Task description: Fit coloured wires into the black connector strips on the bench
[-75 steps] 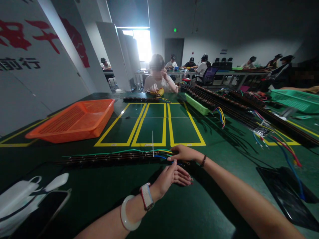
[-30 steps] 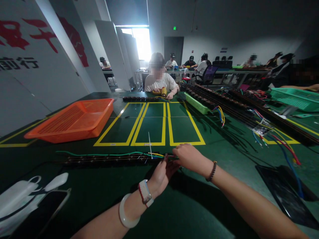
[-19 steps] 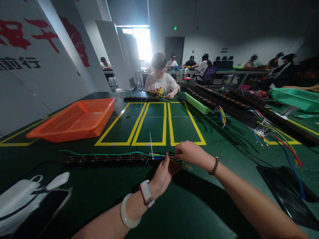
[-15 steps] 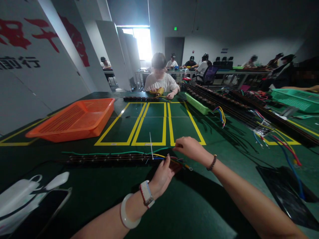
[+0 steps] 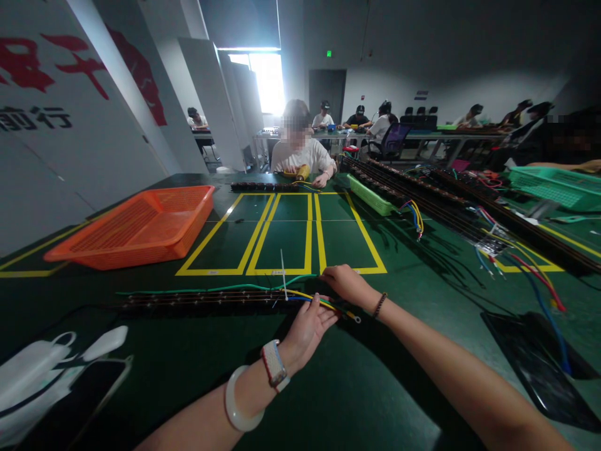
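A long black strip [image 5: 201, 305] with thin copper-coloured lines lies crosswise on the green table in front of me. Yellow and blue wires come out of its right end, and a ring terminal [image 5: 357, 320] shows at the bundle's tip. My left hand [image 5: 307, 332] is closed around this wire bundle [image 5: 300, 298], thumb on top. Along the strip's far edge runs a loose green wire [image 5: 211, 289]. Its right end meets the pinched fingers of my right hand [image 5: 350, 285], just beyond my left. A white cable tie [image 5: 283, 275] sticks up near the strip's right end.
An orange basket [image 5: 136, 250] stands at left, with a phone [image 5: 77, 401] and white items nearer me. Wired strips [image 5: 413, 181], a green tray [image 5: 370, 195] and a black sheet [image 5: 530, 363] lie at right. Opposite sits a co-worker [image 5: 303, 153] with a yellow tool.
My right hand has shifted left and slightly down, closer to my left hand, bringing the green wire's end along. My left hand stays on the wire bundle, its fingers a little more spread.
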Motion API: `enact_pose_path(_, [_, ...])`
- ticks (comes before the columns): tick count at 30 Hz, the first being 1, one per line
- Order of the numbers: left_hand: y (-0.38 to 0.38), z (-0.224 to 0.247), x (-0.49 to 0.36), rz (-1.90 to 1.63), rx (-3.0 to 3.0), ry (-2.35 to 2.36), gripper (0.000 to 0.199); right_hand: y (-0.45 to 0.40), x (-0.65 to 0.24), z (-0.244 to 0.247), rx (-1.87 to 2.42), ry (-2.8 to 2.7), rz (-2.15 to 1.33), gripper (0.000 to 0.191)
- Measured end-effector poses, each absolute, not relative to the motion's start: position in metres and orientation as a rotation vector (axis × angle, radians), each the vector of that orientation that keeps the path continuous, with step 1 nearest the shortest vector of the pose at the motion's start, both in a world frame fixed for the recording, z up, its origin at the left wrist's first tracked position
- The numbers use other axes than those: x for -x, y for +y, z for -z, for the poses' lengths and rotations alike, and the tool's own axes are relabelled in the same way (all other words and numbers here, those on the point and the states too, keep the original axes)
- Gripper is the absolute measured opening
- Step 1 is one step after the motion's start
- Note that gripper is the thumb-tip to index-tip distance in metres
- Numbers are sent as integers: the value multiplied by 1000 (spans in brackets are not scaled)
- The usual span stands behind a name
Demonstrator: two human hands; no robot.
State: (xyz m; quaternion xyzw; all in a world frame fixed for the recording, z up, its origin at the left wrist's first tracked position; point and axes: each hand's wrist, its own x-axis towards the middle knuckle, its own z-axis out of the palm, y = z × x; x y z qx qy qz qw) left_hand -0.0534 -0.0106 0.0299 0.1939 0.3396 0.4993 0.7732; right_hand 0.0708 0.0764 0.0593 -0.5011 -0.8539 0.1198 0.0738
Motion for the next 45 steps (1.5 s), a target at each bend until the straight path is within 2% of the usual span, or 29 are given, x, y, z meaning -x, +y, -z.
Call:
enact_pose_path(8, [-9, -30, 53, -1100, -398, 741, 23, 75, -70, -54, 1400, -2528, -494, 21])
enact_pose_path(14, [-8, -24, 54, -1111, -413, 737, 24, 84, -75, -51, 1271, -2620, -310, 23])
enact_pose_path(18, [-8, -26, 54, -1104, -393, 742, 21, 92, -89, -66, 1110, -2564, -408, 26])
enact_pose_path(22, [-9, -30, 54, -1087, -388, 735, 22, 87, -101, -95, 1206, -2530, -473, 23])
enact_pose_path(27, [-10, -33, 53, -1117, -355, 732, 17, 64, -103, -115, 1374, -2799, -602, 25])
enact_pose_path(29, [-11, -33, 53, -1107, -345, 723, 18, 53, -99, -114, 1458, -2913, -516, 24])
enact_pose_path(34, [-9, -27, 53, -1105, -361, 729, 19, 35, -85, -101, 1551, -3006, -226, 43])
enact_pose_path(36, [-8, -23, 52, -1119, -360, 724, 19, 31, -81, -96, 1546, -2998, -113, 37])
enact_pose_path(40, [-8, -20, 52, -1140, -337, 700, 17, 27, -75, -92, 1537, -2960, 48, 13])
enact_pose_path(45, [-8, -21, 52, -1157, -344, 712, 18, 22, -71, -94, 1524, -2899, 112, 15])
